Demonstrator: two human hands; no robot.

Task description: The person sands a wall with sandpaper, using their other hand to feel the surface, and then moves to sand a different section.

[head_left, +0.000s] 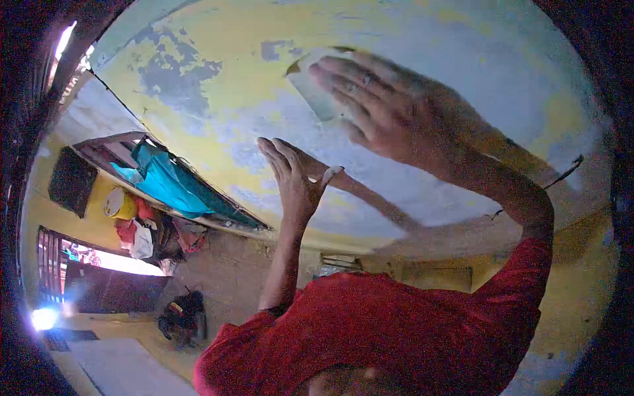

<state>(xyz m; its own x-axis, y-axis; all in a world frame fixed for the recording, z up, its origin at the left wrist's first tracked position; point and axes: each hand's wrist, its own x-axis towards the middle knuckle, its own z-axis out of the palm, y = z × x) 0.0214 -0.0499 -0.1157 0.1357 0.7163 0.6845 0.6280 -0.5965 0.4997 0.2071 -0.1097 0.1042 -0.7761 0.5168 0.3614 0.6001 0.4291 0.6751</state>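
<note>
Pressing flat on a pale sheet (316, 92), the right hand (389, 112) is the one on the work. Its fingers (347, 71) are stretched out long and close together, not curled; the palm covers most of the sheet; only one corner and a bit of edge peek out past the fingertips. So I cannot tell how long the sheet is or which way its long side runs; the bit that shows points up and to the left.

The sheet lies against the painted surface (218, 39), yellow with blue-grey patches where the paint is gone; I cannot tell if this is a wall or a ceiling.

The left hand (290, 181) is lower than the sheet and to its left; it is near the sheet but not on it. It is open too, with fingers straight and side by side, and the thumb (330, 173) sticks out toward the right arm; the hand shows edge-on, so I cannot tell if it touches the paint.

Both arms come up out of a red shirt (409, 330). Off to the left a ledge (109, 140) holds a teal cloth (165, 181); a yellow bucket (120, 204) sits just beside the cloth.
</note>
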